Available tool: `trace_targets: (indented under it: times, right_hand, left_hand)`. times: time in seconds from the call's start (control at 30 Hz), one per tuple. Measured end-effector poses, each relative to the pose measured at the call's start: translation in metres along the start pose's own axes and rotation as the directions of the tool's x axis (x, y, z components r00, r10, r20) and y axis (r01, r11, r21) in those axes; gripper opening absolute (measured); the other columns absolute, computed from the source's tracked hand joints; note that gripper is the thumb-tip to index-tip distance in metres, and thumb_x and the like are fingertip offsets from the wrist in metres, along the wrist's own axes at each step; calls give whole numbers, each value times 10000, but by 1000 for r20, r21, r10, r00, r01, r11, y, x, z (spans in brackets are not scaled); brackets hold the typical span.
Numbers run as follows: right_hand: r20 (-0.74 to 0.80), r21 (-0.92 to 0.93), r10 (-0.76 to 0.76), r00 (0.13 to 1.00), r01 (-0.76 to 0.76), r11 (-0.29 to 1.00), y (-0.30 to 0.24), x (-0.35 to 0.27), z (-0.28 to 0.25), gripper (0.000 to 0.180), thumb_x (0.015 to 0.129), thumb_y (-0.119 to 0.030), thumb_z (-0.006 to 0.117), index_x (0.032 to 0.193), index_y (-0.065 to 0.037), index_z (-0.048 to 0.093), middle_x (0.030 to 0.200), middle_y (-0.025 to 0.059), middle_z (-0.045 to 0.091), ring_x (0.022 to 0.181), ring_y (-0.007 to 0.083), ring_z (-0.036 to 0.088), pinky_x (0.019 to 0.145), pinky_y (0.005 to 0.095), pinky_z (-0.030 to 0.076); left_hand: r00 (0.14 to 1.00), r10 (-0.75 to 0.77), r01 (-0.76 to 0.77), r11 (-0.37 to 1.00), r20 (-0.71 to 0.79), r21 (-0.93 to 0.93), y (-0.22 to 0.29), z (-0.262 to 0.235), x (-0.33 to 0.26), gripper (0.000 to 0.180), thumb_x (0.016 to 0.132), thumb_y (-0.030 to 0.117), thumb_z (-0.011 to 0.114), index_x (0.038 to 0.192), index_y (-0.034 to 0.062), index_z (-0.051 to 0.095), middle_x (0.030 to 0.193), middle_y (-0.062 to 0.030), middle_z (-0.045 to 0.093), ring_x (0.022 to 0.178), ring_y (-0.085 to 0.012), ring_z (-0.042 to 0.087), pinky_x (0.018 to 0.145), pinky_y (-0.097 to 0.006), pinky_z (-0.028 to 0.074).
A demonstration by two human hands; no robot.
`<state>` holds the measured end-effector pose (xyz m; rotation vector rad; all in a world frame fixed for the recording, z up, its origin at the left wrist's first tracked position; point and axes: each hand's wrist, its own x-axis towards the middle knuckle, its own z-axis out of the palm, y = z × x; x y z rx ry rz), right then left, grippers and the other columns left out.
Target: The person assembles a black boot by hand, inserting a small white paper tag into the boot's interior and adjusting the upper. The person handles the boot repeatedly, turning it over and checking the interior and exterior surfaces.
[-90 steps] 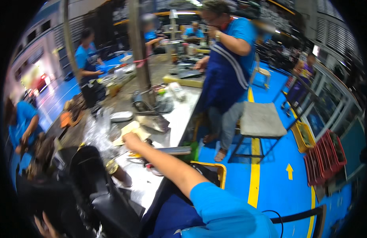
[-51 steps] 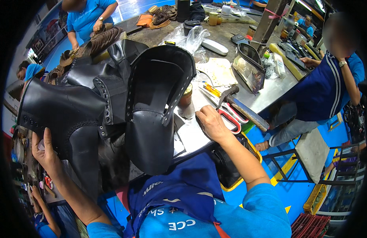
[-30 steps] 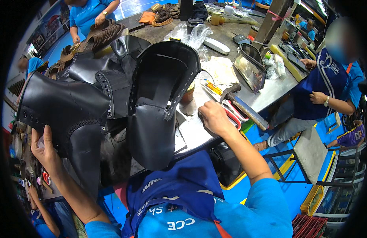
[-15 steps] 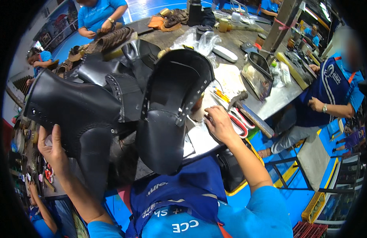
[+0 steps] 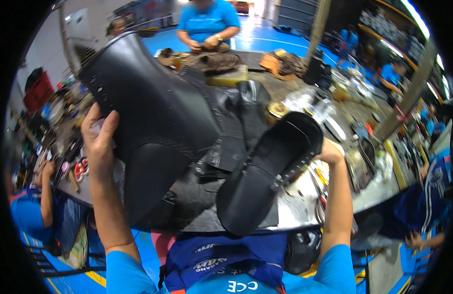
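Observation:
On the left, a large black leather boot upper (image 5: 163, 110) is tilted up, its edge studded with small metal eyelets. My left hand (image 5: 100, 134) grips it by the left edge, the thumb upright and some fingers behind the leather. A second black boot upper (image 5: 248, 196) stands right of centre, its opening showing the dark inside and a row of eyelets. Against its right edge is my right hand (image 5: 332, 151), closed there with most fingertips hidden behind the leather. More black leather boot pieces (image 5: 236, 110) lie on the worktable between and behind the two.
Scissors (image 5: 320, 208) and pencils (image 5: 319, 176) lie right of my right hand. A clear pouch (image 5: 361, 166), a jar (image 5: 277, 111) and brown leatherwork (image 5: 216, 62) sit farther off. Across the table a person (image 5: 207, 24) handles something; co-workers are at both sides.
My view has turned to the right side and up. My right hand has left the tools and come to the second upper's edge. My left hand keeps its hold, with the large upper raised.

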<state>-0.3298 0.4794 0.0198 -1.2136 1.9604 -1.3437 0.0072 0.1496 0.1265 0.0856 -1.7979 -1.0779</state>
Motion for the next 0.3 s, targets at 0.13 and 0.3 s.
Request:
trace_targets:
  times: [0.13,0.3]
  right_hand:
    - [24,-6,-204,979,204,979,21,25,5,919,369,-221,853,1166,7,456,1144,97,511,1053,201,463,931,337,341]
    - [-38,275,-232,972,233,933,17,97,59,506,598,-120,718,1031,68,536,927,125,612,811,218,601,752,321,483]
  left_hand:
    - [992,-128,120,964,-19,-237,-13,-21,11,259,797,122,570,1028,8,543,953,-37,580,849,-96,540,772,-222,412]
    - [998,48,-47,999,-29,17,-30,-74,33,196,757,160,645,691,37,508,660,23,453,622,-57,402,520,-247,348]
